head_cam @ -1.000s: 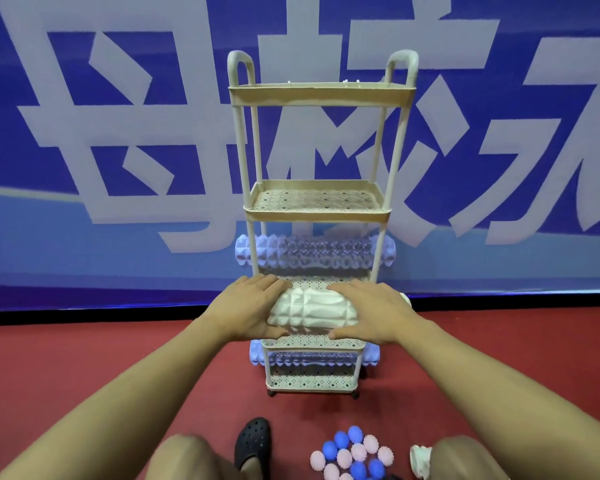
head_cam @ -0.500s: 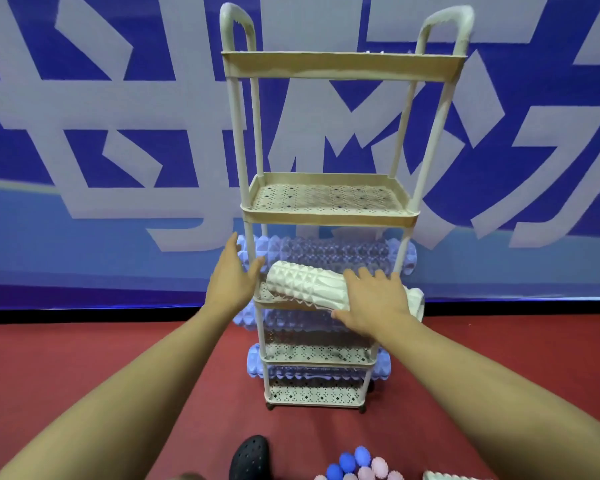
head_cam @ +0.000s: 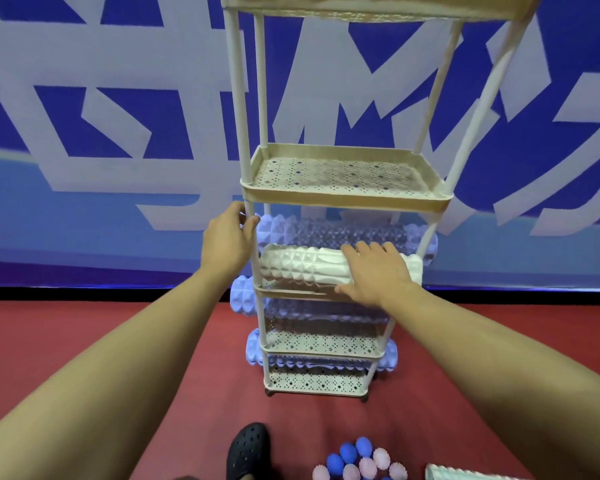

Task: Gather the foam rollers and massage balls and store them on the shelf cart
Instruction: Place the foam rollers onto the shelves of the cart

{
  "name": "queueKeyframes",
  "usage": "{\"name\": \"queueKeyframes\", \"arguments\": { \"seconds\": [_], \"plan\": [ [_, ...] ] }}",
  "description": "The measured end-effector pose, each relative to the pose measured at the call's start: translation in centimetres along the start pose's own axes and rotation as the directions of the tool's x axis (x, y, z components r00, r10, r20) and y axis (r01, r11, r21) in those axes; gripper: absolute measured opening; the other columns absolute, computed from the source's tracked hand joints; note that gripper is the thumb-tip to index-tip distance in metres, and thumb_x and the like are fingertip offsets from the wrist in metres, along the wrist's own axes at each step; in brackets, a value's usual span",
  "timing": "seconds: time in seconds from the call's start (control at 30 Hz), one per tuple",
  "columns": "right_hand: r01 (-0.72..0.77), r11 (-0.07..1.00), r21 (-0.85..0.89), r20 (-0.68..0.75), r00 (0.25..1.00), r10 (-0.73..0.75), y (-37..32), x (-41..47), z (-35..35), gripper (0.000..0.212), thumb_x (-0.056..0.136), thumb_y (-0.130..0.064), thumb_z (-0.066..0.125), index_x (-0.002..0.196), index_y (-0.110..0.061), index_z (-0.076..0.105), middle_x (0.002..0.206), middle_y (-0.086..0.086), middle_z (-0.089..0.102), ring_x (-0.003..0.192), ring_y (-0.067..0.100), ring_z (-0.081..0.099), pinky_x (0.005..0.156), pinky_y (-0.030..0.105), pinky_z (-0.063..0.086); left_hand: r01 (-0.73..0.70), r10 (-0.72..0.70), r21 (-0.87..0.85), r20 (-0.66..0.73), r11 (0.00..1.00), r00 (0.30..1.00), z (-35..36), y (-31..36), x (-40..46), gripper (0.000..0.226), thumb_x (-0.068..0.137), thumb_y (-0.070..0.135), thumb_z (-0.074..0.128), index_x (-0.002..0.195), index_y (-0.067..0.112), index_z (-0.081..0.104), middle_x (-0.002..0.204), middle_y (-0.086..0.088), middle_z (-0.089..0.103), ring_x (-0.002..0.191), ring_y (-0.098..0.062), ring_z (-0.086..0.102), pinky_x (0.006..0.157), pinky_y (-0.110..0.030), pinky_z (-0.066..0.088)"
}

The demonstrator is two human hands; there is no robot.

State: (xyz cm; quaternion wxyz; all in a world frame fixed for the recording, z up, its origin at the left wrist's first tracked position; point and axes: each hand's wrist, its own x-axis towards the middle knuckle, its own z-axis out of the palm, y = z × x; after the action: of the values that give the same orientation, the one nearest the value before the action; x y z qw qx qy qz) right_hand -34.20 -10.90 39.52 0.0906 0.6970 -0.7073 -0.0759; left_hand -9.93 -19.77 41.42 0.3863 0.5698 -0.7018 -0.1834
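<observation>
A tall beige shelf cart (head_cam: 343,197) with perforated trays stands on the red floor. A white ridged foam roller (head_cam: 302,266) lies on its middle shelf, in front of a lavender roller (head_cam: 278,228). My right hand (head_cam: 378,275) rests on the white roller with fingers spread. My left hand (head_cam: 227,237) grips the cart's front left post. Two more lavender rollers (head_cam: 241,301) (head_cam: 255,348) lie on the lower shelves. Blue and pink spiky massage balls (head_cam: 359,460) sit in a pile on the floor near my foot.
Another white roller (head_cam: 465,474) shows at the bottom right edge. My black clog (head_cam: 246,450) stands left of the balls. A blue and white banner wall (head_cam: 118,133) runs right behind the cart. The second shelf from the top holds nothing.
The white roller went from held in both hands before the cart to lying on the middle shelf. My left hand left it and took the post. The view moved closer.
</observation>
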Motion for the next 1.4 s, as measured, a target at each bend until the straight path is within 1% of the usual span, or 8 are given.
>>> {"name": "queueKeyframes", "arguments": {
  "seconds": [0.33, 0.53, 0.7, 0.87, 0.93, 1.13, 1.3, 1.4],
  "plan": [
    [0.057, 0.998, -0.009, 0.219, 0.974, -0.053, 1.1, 2.4, -1.6, 0.078, 0.086, -0.074, 0.053, 0.144, -0.024, 0.04, 0.14, 0.008, 0.054, 0.129, 0.032, 0.053, 0.109, 0.05, 0.03, -0.015, 0.016, 0.062, -0.016, 0.998, 1.0, 0.2, 0.2, 0.4, 0.017, 0.104, 0.031, 0.052, 0.105, 0.015, 0.059, 0.101, -0.001, 0.07, 0.085, -0.026, 0.059, 0.073, -0.036, 0.04],
    [0.121, 0.991, -0.063, 0.183, 0.977, -0.108, 1.5, 2.7, -2.2, 0.078, 0.087, -0.072, 0.055, 0.145, -0.024, 0.039, 0.14, 0.009, 0.053, 0.129, 0.032, 0.052, 0.109, 0.048, 0.031, -0.008, 0.008, 0.074, -0.003, 0.997, 1.0, 0.1, 0.4, 0.3, 0.02, 0.105, 0.031, 0.053, 0.11, 0.013, 0.06, 0.105, -0.004, 0.071, 0.094, -0.031, 0.063, 0.075, -0.037, 0.041],
    [0.18, 0.982, -0.066, 0.162, 0.972, -0.167, 1.3, 3.5, -2.1, 0.075, 0.09, -0.071, 0.052, 0.146, -0.023, 0.037, 0.14, 0.011, 0.055, 0.128, 0.031, 0.054, 0.111, 0.049, 0.03, -0.009, 0.01, 0.087, -0.01, 0.996, 1.0, 0.2, 0.1, 0.3, 0.017, 0.105, 0.031, 0.052, 0.107, 0.016, 0.059, 0.108, -0.003, 0.072, 0.09, -0.03, 0.066, 0.076, -0.039, 0.042],
    [0.211, 0.975, -0.069, 0.176, 0.965, -0.197, 2.2, 4.3, -2.7, 0.067, 0.087, -0.07, 0.055, 0.136, -0.026, 0.045, 0.128, 0.007, 0.062, 0.117, 0.031, 0.061, 0.097, 0.045, 0.043, -0.014, 0.016, 0.079, -0.021, 0.997, 1.0, 0.6, 0.3, 0.3, 0.017, 0.105, 0.032, 0.052, 0.109, 0.017, 0.059, 0.11, -0.002, 0.072, 0.088, -0.027, 0.063, 0.076, -0.038, 0.042],
    [0.212, 0.97, -0.116, 0.136, 0.971, -0.196, 2.2, 4.7, -3.3, 0.068, 0.085, -0.069, 0.058, 0.137, -0.027, 0.045, 0.127, 0.006, 0.062, 0.117, 0.03, 0.06, 0.099, 0.045, 0.045, -0.012, 0.014, 0.08, -0.025, 0.997, 1.0, 0.6, 0.3, 0.4, 0.018, 0.105, 0.032, 0.052, 0.11, 0.017, 0.06, 0.11, -0.002, 0.072, 0.089, -0.027, 0.063, 0.075, -0.037, 0.041],
    [0.216, 0.97, -0.113, 0.025, 0.976, -0.215, 3.4, 4.0, -4.8, 0.075, 0.089, -0.066, 0.057, 0.149, -0.026, 0.036, 0.126, 0.006, 0.061, 0.113, 0.03, 0.063, 0.081, 0.038, 0.047, -0.008, 0.01, 0.087, -0.018, 0.996, 1.0, 0.4, 0.7, 0.4, 0.017, 0.104, 0.028, 0.053, 0.106, 0.013, 0.059, 0.102, -0.003, 0.072, 0.094, -0.034, 0.063, 0.076, -0.04, 0.043],
    [0.211, 0.969, -0.131, -0.014, 0.977, -0.215, 3.3, 3.5, -5.0, 0.079, 0.093, -0.065, 0.053, 0.156, -0.024, 0.026, 0.137, 0.008, 0.058, 0.119, 0.032, 0.06, 0.087, 0.039, 0.049, 0.01, -0.01, 0.08, 0.001, 0.997, 1.0, 0.1, 1.0, 0.2, 0.017, 0.104, 0.028, 0.053, 0.104, 0.012, 0.059, 0.1, -0.004, 0.071, 0.093, -0.034, 0.062, 0.079, -0.043, 0.046],
    [0.171, 0.985, -0.033, 0.058, 0.984, -0.169, 3.5, 4.0, -4.9, 0.062, 0.095, -0.06, 0.055, 0.144, -0.024, 0.041, 0.13, 0.006, 0.061, 0.11, 0.029, 0.063, 0.085, 0.039, 0.05, 0.012, -0.013, 0.082, 0.014, 0.997, 1.0, 0.0, 1.0, 0.3, 0.017, 0.104, 0.028, 0.053, 0.103, 0.012, 0.059, 0.101, -0.005, 0.07, 0.094, -0.035, 0.062, 0.08, -0.044, 0.047]
  ]
}}
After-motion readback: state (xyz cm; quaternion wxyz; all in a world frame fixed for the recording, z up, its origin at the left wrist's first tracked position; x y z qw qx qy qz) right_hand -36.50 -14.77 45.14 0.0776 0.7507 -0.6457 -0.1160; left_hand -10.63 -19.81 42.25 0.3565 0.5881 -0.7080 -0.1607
